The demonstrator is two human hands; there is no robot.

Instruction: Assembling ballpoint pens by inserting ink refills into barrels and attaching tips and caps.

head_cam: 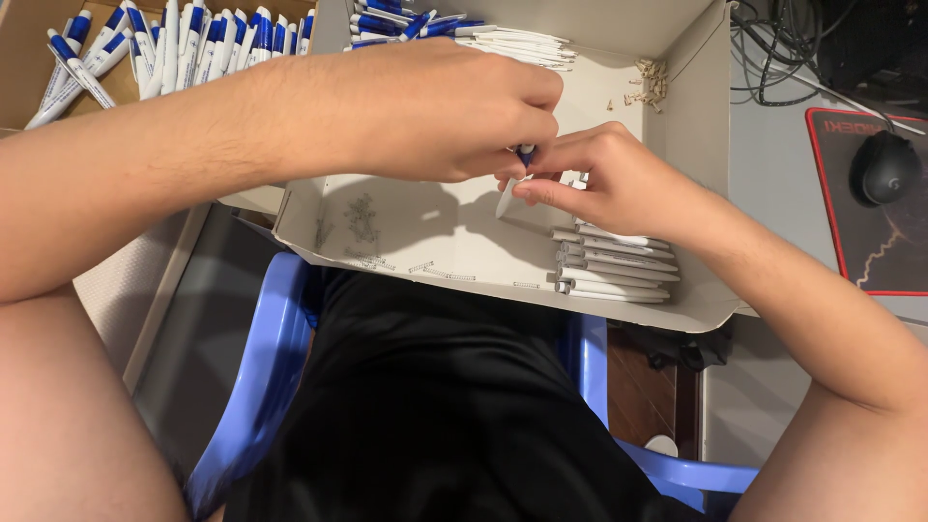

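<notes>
My left hand (440, 111) and my right hand (609, 179) meet over an open white cardboard box (691, 116). Together they pinch one pen: a blue piece (525, 153) shows under my left fingers, and the white barrel (507, 196) slants down below my right fingertips. A short stack of white pen barrels (614, 266) lies in the box's near right corner, just under my right hand. Small metal springs (362, 217) are scattered on the box floor at the left.
Blue-and-white pens (174, 43) fill a brown box at the top left, and more (406, 21) lie at the back of the white box. A black mouse (884, 166) rests on a red-edged pad at right. I sit on a blue plastic chair (261, 377).
</notes>
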